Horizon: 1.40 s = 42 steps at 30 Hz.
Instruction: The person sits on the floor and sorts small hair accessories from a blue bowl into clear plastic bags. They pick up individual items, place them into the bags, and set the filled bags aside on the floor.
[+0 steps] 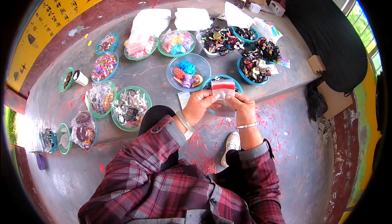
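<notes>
Left hand (199, 106) and right hand (243, 106) angle inward, thumbs uppermost, each grip pinching a clear, red-banded rectangular plastic bag (223, 89).

I see zip bag (223, 106): thin glossy plastic | clear bowl (202, 63): smooth shiny plastic | shirt (141, 156): matt woven cloth | carton (316, 64): matt cardboard | surface (152, 77): smooth, perhaps concrete; my feed can't settle it

Stretches left forearm (149, 146) diagonally from the near left toward the middle, right forearm (258, 169) almost straight toward the far side. Shows left wrist (180, 121) and right wrist (249, 137) clear of the sleeves. Holds left hand (198, 105) and right hand (244, 105) nearly level, slightly apart, both pinching, left thumb (210, 99) and right thumb (233, 100) angled inward.
</notes>
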Each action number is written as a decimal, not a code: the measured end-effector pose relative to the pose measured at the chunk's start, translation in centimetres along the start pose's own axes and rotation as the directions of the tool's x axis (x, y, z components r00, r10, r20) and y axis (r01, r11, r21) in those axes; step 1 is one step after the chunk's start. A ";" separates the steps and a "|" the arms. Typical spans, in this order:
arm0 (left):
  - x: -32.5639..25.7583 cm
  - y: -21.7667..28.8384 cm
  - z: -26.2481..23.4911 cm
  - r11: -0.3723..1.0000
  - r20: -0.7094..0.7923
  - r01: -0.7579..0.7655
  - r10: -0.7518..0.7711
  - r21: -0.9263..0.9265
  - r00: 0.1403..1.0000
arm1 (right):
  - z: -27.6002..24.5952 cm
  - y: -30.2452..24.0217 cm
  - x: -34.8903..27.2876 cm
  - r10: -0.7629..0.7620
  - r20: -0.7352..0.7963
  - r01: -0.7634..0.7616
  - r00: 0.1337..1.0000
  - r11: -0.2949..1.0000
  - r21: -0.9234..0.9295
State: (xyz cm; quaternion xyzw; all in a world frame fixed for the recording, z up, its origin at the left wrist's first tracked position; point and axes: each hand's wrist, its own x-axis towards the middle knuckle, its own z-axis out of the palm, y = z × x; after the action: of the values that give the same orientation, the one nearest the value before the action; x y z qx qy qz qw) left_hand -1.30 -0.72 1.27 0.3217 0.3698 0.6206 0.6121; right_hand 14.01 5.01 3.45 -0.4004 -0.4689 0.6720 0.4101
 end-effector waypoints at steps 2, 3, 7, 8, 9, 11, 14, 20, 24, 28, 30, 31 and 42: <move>-0.1 0.5 0.0 0.991 0.025 0.060 -0.058 -0.121 0.998 | -0.1 0.4 0.2 -0.012 0.026 0.009 1.000 0.995 0.104; -0.1 0.6 0.0 0.987 0.023 0.072 -0.069 -0.146 0.997 | 0.0 0.3 0.1 -0.002 0.034 -0.002 0.999 0.995 0.098; -0.2 1.6 0.5 0.994 0.017 0.079 -0.078 -0.076 0.997 | -0.3 0.4 0.1 -0.085 0.117 0.081 0.990 0.996 0.038; -0.2 1.5 0.3 0.999 0.023 0.043 -0.043 -0.018 0.999 | -0.2 0.3 0.1 -0.133 0.157 0.132 0.979 0.991 0.017; -0.1 1.2 0.0 0.999 0.032 0.007 -0.008 0.039 0.999 | -0.3 -0.2 0.0 -0.136 0.197 0.147 0.971 0.988 -0.043; 0.0 1.2 -0.1 0.991 0.065 -0.067 0.060 0.118 0.996 | -0.5 -2.0 -0.5 -0.134 0.273 0.183 0.953 0.970 -0.161; -0.2 1.5 -0.3 0.973 0.129 -0.151 0.129 0.174 0.983 | -0.9 -4.0 -1.1 -0.143 0.392 0.256 0.909 0.933 -0.254; -0.3 1.6 -0.4 0.988 0.179 -0.092 0.069 0.127 0.982 | -1.6 -3.2 -0.9 -0.216 0.372 0.313 0.903 0.923 -0.224; -0.3 1.5 -0.3 0.995 0.193 -0.056 0.040 0.080 0.980 | -1.7 -3.0 -0.8 -0.255 0.339 0.335 0.905 0.920 -0.203; -0.2 1.0 -0.6 0.998 0.184 -0.036 0.024 0.058 0.983 | -1.2 -2.6 -0.9 -0.264 0.275 0.319 0.924 0.931 -0.178; -0.2 1.1 -0.4 0.998 0.194 -0.033 0.024 0.045 0.981 | -1.0 -2.6 -0.8 -0.271 0.254 0.316 0.928 0.935 -0.158; -0.3 1.2 -0.3 0.999 0.198 -0.032 0.024 0.039 0.980 | -1.0 -2.5 -0.8 -0.280 0.239 0.322 0.930 0.934 -0.156; -0.1 0.7 -0.6 0.999 0.203 -0.004 0.011 -0.032 0.979 | -0.2 -2.3 -0.9 -0.257 0.126 0.271 0.958 0.956 -0.110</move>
State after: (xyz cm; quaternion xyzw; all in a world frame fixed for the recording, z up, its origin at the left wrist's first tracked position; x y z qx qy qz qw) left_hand -2.16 -0.86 1.53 0.3750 0.2941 0.5925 0.6495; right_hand 14.90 4.78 5.75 -0.3214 -0.5815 0.6014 0.4436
